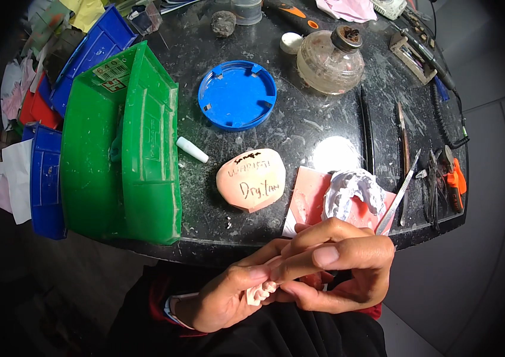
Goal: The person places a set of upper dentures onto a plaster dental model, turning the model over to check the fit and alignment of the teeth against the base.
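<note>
Over my lap, just off the table's near edge, a cream plaster dental cast [259,294] shows a row of teeth. My left hand [219,297] is closed around it, the thumb lying along its upper side. From the right, my right hand [347,256] curls in, its thumb and fingertips pressed together at the cast's edge. Fingers hide most of the cast, and anything small between the right fingertips cannot be made out. Just beyond my hands lie pink wax sheets [306,193], with a whitish horseshoe-shaped dental impression [353,193] on them.
A green bin [151,149] stands left, beside blue bins [47,184]. A pinkish plaster block with handwriting [251,178], a white tapered cap [193,150] and a blue lid [237,95] lie mid-table. Behind stands a glass spirit lamp [329,62]. Right are a metal carver [404,187] and orange-handled pliers [455,184].
</note>
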{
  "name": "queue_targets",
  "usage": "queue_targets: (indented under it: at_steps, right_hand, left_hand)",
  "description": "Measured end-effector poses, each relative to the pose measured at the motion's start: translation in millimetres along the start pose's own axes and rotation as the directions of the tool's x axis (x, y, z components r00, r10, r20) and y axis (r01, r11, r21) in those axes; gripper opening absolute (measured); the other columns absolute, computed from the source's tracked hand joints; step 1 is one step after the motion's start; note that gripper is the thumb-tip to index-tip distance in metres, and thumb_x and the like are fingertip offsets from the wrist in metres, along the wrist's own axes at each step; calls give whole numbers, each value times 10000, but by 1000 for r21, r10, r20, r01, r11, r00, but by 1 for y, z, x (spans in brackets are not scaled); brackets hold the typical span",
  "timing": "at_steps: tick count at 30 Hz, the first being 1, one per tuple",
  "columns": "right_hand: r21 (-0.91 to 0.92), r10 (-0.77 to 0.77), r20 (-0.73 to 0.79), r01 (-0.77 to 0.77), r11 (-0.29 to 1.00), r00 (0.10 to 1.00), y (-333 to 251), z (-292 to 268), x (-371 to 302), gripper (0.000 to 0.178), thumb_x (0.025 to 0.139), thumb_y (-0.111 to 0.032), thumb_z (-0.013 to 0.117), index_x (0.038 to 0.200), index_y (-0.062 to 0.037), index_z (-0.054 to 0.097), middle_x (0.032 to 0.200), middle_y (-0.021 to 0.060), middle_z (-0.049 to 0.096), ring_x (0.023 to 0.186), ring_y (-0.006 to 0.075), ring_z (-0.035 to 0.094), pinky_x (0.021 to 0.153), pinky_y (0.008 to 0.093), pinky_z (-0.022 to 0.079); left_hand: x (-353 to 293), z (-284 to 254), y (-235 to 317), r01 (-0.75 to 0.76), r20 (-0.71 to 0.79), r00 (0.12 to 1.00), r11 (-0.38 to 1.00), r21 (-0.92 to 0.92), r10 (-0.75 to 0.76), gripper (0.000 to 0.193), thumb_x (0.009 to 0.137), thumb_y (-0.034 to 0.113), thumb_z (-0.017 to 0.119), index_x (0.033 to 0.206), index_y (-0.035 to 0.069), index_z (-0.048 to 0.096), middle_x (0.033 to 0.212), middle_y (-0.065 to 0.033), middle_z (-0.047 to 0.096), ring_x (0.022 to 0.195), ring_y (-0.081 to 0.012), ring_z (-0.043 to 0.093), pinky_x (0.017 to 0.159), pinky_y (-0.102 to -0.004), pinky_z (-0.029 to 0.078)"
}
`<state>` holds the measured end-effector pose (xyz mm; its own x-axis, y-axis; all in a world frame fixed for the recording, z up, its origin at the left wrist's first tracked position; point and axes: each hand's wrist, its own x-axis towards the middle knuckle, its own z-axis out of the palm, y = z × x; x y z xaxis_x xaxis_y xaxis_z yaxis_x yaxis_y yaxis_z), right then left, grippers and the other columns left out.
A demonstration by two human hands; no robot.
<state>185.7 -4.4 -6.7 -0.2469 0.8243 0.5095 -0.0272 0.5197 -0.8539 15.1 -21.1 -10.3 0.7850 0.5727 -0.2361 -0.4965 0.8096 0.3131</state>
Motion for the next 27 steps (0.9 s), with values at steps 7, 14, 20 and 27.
queue_targets:
  at_steps: [7, 14, 20, 27]
  right_hand:
    - [25, -15, 35, 14, 1000, 999, 2, -1, 0, 468, 665, 43, 706, 1070, 30, 471, 923, 144, 624, 720, 211, 627, 516, 258, 515]
    - [22, 20, 94, -22, 1000, 995, -1, -6, 0, 512, 673, 42, 711, 1118, 36, 459, 900, 176, 609, 699, 206, 630, 514, 247, 508]
    - [43, 64, 76, -68, 997, 995, -5, -4, -2, 525, 673, 42, 713, 1129, 39, 454, 894, 172, 613, 727, 219, 632, 549, 255, 509]
    - [8, 19, 52, -19, 1000, 998, -3, -3, 3, 504, 668, 42, 714, 1110, 45, 471, 860, 160, 623, 728, 224, 631, 569, 264, 511]
  left_hand:
    - [-1, -7, -4, -71, 44, 996, 997, -38, 73, 518, 870, 220, 305, 1321, -22, 227, 1265, -133, 402, 1166, -184, 397, 979, -320, 300]
    - [-5, -2, 3, 27, -1, 1000, 994, 110, -27, 592, 865, 288, 294, 1352, -24, 172, 1304, -152, 381, 1204, -187, 364, 1016, -322, 243]
    - [-3, -6, 1, 29, 49, 998, 993, 117, -35, 602, 865, 292, 294, 1361, -21, 155, 1327, -155, 356, 1243, -198, 336, 1032, -336, 232]
    - [-3, -7, 1, 15, 52, 998, 995, 99, -20, 578, 867, 285, 303, 1355, 0, 182, 1310, -125, 370, 1209, -174, 362, 1023, -333, 250]
